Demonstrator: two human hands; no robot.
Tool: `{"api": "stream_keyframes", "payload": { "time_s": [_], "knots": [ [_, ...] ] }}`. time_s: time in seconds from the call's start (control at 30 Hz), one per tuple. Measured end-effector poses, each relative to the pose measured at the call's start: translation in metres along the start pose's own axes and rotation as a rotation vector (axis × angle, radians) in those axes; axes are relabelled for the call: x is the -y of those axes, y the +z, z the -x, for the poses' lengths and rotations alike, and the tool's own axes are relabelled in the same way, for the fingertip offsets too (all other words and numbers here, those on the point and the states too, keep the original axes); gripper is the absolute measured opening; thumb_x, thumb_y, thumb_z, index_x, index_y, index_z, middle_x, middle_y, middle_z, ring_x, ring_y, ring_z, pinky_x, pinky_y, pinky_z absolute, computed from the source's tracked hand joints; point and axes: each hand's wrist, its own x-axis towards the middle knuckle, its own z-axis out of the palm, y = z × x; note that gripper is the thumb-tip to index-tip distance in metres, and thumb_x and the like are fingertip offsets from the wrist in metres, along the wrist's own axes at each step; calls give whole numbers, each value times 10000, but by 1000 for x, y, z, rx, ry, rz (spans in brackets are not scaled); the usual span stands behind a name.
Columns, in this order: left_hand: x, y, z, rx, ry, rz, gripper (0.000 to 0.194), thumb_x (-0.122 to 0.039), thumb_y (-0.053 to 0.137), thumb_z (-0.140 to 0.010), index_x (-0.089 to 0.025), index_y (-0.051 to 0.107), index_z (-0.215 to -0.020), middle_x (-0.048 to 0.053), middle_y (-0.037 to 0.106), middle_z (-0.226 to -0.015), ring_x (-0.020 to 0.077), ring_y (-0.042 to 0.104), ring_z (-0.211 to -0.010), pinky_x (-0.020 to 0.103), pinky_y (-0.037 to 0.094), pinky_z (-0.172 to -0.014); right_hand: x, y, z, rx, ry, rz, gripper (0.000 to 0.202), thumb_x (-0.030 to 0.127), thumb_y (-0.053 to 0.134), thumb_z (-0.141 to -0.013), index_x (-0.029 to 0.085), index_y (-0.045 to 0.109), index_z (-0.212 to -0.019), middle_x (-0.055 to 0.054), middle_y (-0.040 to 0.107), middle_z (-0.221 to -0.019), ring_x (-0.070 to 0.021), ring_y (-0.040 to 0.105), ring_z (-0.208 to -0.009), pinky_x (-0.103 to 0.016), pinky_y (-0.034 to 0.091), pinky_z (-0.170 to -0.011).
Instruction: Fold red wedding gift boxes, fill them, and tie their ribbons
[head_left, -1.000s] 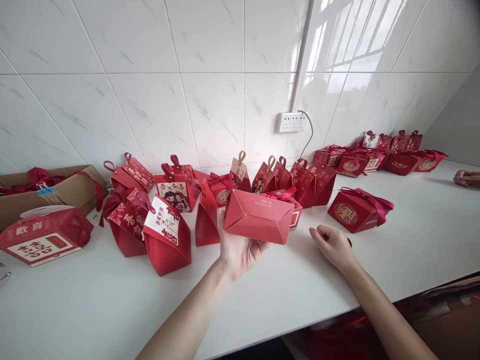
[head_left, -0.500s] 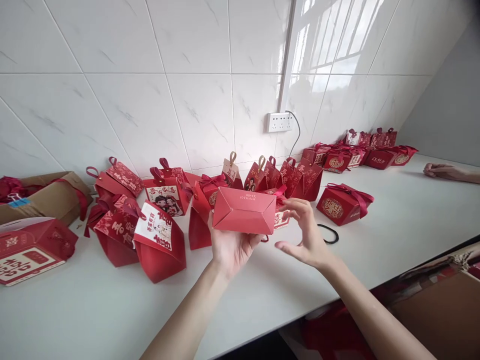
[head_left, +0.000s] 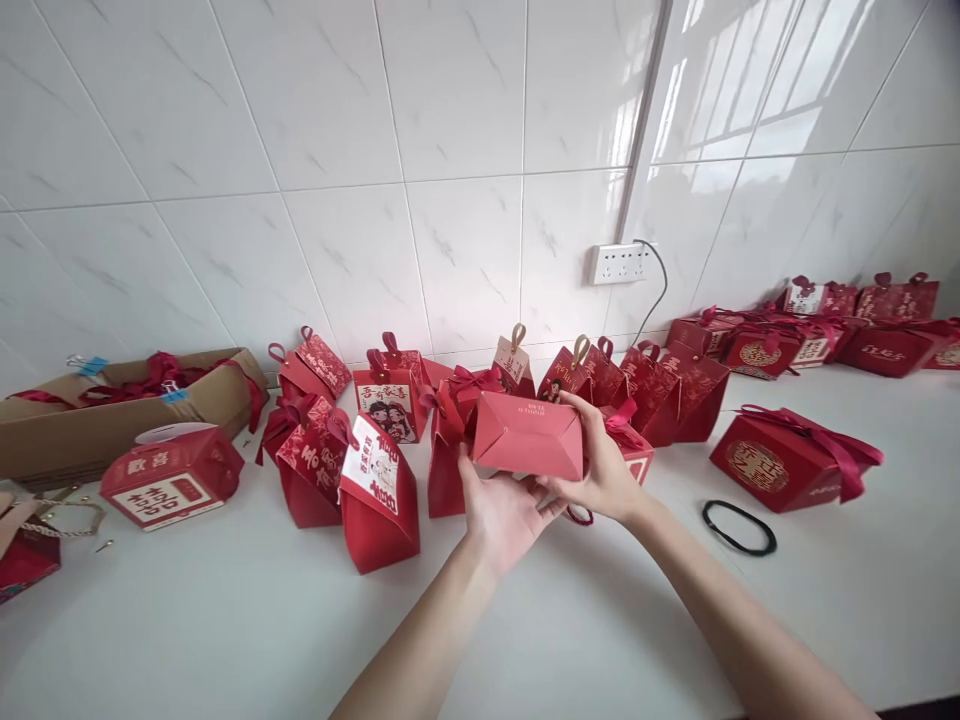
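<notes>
A red box (head_left: 529, 440) is held up over the table with its creased, rectangular face toward me. My left hand (head_left: 502, 515) supports it from below and at its left side. My right hand (head_left: 604, 460) grips its right end, thumb below and fingers above. Just behind it are a red ribboned box (head_left: 474, 385) and a small pink box (head_left: 511, 358). Left of my left hand stands a red box with a white label (head_left: 381, 510), next to a patterned red box (head_left: 311, 465).
A cardboard tray (head_left: 67, 440) with red ribbons lies at the left, near a red box (head_left: 172, 475). On the right of the white table (head_left: 600, 620) are a black loop (head_left: 739, 527) and a ribboned box (head_left: 787, 460). A socket strip (head_left: 621, 265) is on the wall.
My right hand has moved in from the right and now grips the box, which both hands hold. The view has turned left, so the table's contents appear farther right.
</notes>
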Motion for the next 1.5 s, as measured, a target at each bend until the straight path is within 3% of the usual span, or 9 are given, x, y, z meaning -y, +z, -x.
{"api": "stream_keyframes", "payload": {
  "time_s": [0.13, 0.4, 0.53, 0.63, 0.83, 1.03, 1.17, 1.37, 1.5],
  "knots": [
    [-5, 1, -2, 30, 27, -31, 667, -696, 334, -814, -156, 616, -1086, 133, 639, -989, 214, 601, -757, 267, 477, -515, 3, -5, 11, 35, -45, 55, 897, 453, 709, -696, 236, 196, -1399, -147, 468, -1272, -307, 524, -1132, -438, 498, -890],
    [-6, -1, -3, 12, -13, -68, 722, -726, 343, -788, -136, 614, -1105, 143, 636, -982, 215, 591, -747, 287, 522, -567, 6, -5, 18, -91, -90, 110, 817, 447, 696, -722, 218, 245, -1364, -148, 487, -1201, -300, 547, -1070, -452, 518, -841],
    [-6, 1, -2, 15, -16, -81, 732, -705, 302, -816, -129, 584, -1170, 150, 621, -1008, 210, 590, -779, 254, 515, -544, 4, 9, 18, -195, -222, 14, 739, 320, 689, -746, 261, 212, -1307, -143, 428, -1246, -299, 484, -1163, -522, 472, -899],
    [-5, 2, -1, 39, -14, -78, 750, -700, 301, -818, -115, 558, -1212, 171, 607, -1058, 230, 594, -837, 257, 529, -562, 4, 15, 18, -308, -270, -15, 608, 235, 681, -730, 287, 277, -1182, -136, 360, -1290, -313, 419, -1232, -536, 479, -867],
    [-4, 2, -3, 11, 20, 5, 777, -725, 331, -787, -122, 530, -1235, 195, 599, -1083, 289, 612, -914, 329, 569, -647, 11, 12, 18, -372, -290, 112, 499, 437, 611, -736, 266, 355, -1130, -134, 327, -1282, -363, 413, -1218, -611, 417, -900],
    [0, -3, -9, -57, -2, 32, 800, -761, 361, -743, -131, 524, -1207, 183, 607, -981, 286, 627, -869, 368, 579, -655, 15, 3, 20, -388, -202, 298, 415, 535, 457, -815, 283, 342, -1122, -128, 331, -1224, -354, 436, -1152, -562, 457, -849],
    [3, -8, -11, -73, -29, 18, 840, -791, 350, -719, -131, 515, -1211, 191, 595, -988, 302, 619, -908, 375, 579, -671, 14, 1, 21, -318, -195, 363, 334, 464, 457, -833, 264, 392, -1093, -128, 365, -1182, -340, 461, -1096, -546, 470, -828],
    [-2, -5, -8, -102, 20, -18, 798, -770, 337, -744, -137, 524, -1192, 183, 592, -976, 282, 629, -854, 362, 576, -621, 16, 3, 24, -272, -191, 333, 360, 339, 525, -816, 253, 403, -1143, -133, 379, -1195, -329, 445, -1112, -549, 461, -850],
    [-4, -3, -6, -78, 49, -27, 796, -761, 306, -765, -116, 531, -1173, 187, 598, -987, 260, 632, -839, 355, 579, -671, 17, 2, 24, -274, -198, 316, 360, 293, 543, -814, 241, 418, -1147, -141, 390, -1208, -327, 440, -1116, -557, 446, -859]
  ]
}}
